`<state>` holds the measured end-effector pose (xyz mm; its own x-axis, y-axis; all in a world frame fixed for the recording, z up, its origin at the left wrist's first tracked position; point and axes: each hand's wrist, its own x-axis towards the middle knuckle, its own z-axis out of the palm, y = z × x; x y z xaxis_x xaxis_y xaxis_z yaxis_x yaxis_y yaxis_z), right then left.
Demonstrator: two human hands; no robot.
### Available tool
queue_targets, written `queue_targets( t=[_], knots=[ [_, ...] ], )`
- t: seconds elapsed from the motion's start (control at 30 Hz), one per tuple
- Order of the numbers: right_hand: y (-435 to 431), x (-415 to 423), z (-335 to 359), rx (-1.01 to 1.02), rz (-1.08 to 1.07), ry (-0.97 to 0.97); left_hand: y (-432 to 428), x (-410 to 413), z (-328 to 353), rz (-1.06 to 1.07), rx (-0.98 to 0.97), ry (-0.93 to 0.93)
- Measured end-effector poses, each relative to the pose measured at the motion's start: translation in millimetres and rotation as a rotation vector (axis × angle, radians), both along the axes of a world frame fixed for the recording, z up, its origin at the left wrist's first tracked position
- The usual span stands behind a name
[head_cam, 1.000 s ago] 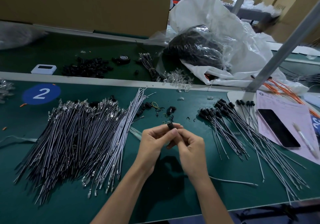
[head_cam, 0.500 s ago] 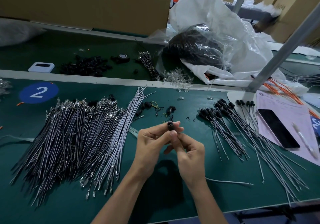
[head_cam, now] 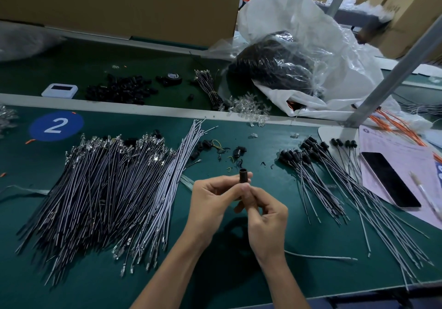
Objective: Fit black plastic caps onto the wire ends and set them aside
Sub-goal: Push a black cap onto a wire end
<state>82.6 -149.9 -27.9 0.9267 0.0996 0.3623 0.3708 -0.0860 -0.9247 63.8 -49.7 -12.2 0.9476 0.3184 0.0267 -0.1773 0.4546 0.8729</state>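
1. The left hand (head_cam: 212, 198) has its fingers curled, with thumb and forefinger pinching the cap (head_cam: 244, 176) near its upper end.
2. The right hand (head_cam: 266, 215) is curled too. Its thumb and forefinger close on the cap's lower end, touching the left hand's fingertips (whether a wire end sits inside that pinch I cannot tell, because the fingers hide it).
3. The cap sits at the fingertips of both hands, held up off the table. Its long axis is nearly upright, with the open mouth pointing up and away from the person.
4. A wire (head_cam: 320, 257) comes out from behind the right wrist and trails off to that hand's right along the table. It is likely the one being capped, though the join is hidden.
5. Once the cap is seated, the piece has to go to the capped pile (head_cam: 334, 177), which lies out to the right of the right hand, so that hand is the nearer one. The bare pile (head_cam: 102, 189) lies left of the left hand, ready for the next pick.
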Motion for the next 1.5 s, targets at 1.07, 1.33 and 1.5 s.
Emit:
queue_targets(
  t=[1.07, 1.33, 1.5],
  knots=[
    [4, -18, 56, -0.851, 0.265, 0.108, 14, 5, -4, 0.043, -0.563, -0.002],
    [-12, 59, 70, -1.053, 0.236, 0.151, 15, 13, -8, -0.079, -0.362, 0.223],
    [2, 172, 41, -1.206, 0.017, 0.008, 14, 14, -10, -0.042, -0.267, 0.248]
  ],
)
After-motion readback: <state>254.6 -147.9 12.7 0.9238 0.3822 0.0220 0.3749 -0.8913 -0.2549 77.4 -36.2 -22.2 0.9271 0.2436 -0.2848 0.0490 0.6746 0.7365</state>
